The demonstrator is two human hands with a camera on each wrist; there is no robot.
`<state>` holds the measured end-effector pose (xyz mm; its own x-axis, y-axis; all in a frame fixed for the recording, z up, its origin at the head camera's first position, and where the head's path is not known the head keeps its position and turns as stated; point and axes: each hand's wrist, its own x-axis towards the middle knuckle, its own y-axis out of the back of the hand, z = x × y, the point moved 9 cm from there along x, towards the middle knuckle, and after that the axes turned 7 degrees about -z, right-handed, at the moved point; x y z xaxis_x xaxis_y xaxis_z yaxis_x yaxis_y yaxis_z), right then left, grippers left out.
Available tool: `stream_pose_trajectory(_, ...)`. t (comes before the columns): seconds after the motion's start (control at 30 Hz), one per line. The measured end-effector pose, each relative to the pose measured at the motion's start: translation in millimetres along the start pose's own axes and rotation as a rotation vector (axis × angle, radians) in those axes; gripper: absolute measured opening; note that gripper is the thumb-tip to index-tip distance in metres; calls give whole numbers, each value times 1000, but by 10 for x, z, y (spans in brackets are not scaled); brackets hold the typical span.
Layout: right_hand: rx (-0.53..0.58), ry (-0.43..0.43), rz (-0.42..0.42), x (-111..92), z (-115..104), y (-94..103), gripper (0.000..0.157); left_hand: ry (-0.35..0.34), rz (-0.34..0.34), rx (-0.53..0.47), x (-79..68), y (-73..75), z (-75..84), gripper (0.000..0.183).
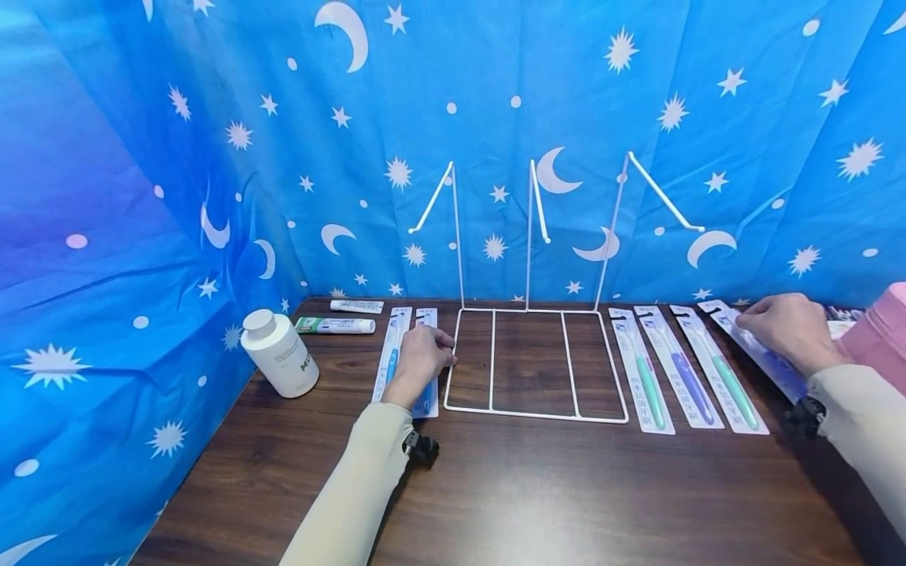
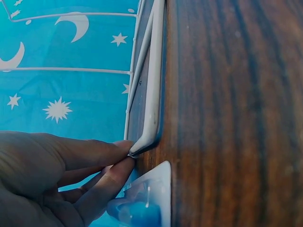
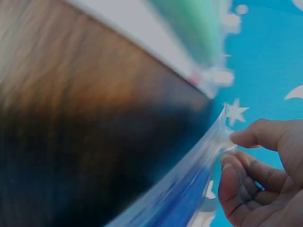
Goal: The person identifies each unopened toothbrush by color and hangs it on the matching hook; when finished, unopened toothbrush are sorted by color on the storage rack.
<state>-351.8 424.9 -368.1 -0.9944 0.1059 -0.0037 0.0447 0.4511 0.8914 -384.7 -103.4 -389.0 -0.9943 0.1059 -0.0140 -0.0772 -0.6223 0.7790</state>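
A white wire rack [image 1: 534, 418] lies on the table, three angled prongs rising at its back. My left hand [image 1: 423, 354] pinches the rack's left side between thumb and forefinger; in the left wrist view the fingertips meet at the wire [image 2: 152, 94]. Under and beside that hand lie two blue packaged toothbrushes [image 1: 388, 354], partly covered by it. At the far right my right hand [image 1: 796, 330] pinches the clear end of a packaged toothbrush [image 3: 182, 194], which looks blue-purple and is tilted off the table. A green one [image 1: 732, 385] lies left of it.
More packaged toothbrushes, a purple one [image 1: 690, 385] and a green one [image 1: 651, 389], lie right of the rack. Two toothpaste tubes [image 1: 343, 325] and a white bottle [image 1: 281, 354] stand or lie at left. A pink object [image 1: 885, 338] sits far right. A blue curtain [image 1: 481, 79] hangs behind.
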Motion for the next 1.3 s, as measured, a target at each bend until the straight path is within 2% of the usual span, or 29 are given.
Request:
stream_pose_trajectory(0.13, 35, -45, 38, -111, -77, 132, 51, -10, 4, 10, 5, 6, 6, 16)
stream_pose_trajectory(0.3, 25, -78, 105, -252, -217, 303, 50, -7, 7, 22, 5, 12, -5, 15)
stream_pose_trajectory(0.5, 51, -108, 123, -417, -247, 433, 54, -6, -5, 27, 6, -10, -6, 16)
stream_pose_trajectory(0.7, 65, -55, 139, -563, -322, 517, 55, -12, -10, 43, 12, -16, 2, 16)
stream_pose_trajectory(0.87, 110, 16, 194, -708, -474, 612, 54, -18, -13, 63, 17, -25, 1, 18)
stream_pose_trajectory(1.03, 221, 83, 241, -856, -647, 714, 48, -18, -17, 57, 21, -32, -2, 18)
stream_pose_trajectory(1.13, 303, 124, 271, -949, -754, 772, 39, -12, -21, 39, 17, -32, -7, 18)
stream_pose_trajectory(1.23, 440, 193, 281, -1046, -870, 826, 34, -4, -32, 26, 6, -42, -12, 17)
stream_pose_trajectory(1.3, 538, 252, 284, -1108, -955, 861, 37, -7, -39, 23, -2, -50, -6, 17)
